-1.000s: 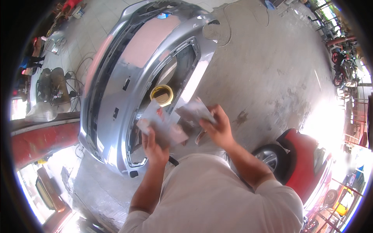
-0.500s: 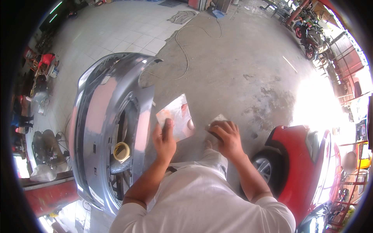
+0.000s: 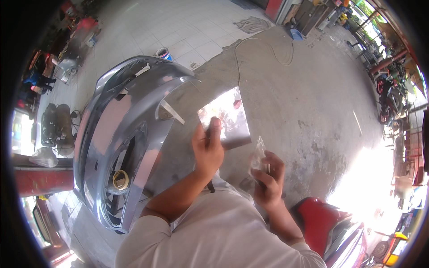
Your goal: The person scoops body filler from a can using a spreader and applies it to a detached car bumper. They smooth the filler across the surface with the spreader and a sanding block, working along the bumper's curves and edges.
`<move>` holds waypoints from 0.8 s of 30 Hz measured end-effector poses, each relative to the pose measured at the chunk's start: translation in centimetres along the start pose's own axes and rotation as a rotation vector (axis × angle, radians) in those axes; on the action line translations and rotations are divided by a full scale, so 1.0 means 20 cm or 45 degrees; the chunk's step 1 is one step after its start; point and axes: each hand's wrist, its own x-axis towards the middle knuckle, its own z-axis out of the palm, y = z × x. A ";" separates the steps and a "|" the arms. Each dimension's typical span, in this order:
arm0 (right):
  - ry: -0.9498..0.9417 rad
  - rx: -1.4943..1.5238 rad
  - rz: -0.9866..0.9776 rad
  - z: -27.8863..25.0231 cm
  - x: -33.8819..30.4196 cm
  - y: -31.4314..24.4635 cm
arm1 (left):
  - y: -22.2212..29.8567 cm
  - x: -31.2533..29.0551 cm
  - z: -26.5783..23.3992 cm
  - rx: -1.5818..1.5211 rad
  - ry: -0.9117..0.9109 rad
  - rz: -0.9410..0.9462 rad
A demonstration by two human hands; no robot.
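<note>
The left hand [image 3: 208, 149] grips the plate [image 3: 233, 119] by its near left edge, and the right hand [image 3: 269, 181] has its fingers closed on a pale blade [image 3: 257, 157], long axis pointing away from the body, just beside the plate's near right corner.

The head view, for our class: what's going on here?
A person in a white shirt holds a flat, shiny, four-sided sheet in the left hand. The right hand grips a small, pale, pointed piece, apart from the sheet; its material is unclear. To the left is a curved grey car bumper with pink patches, and a yellow ring shows within its outline.
</note>
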 end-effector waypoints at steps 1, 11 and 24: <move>0.118 0.153 -0.068 0.02 0.10 0.08 | -0.03 0.06 0.05 -0.203 0.029 -0.264; -0.648 -0.505 0.425 -0.10 0.90 1.36 | -0.39 1.15 0.51 -0.330 -0.143 -0.383; -0.637 -0.037 1.054 0.20 2.15 2.47 | -0.82 2.71 0.65 -0.611 0.302 -0.519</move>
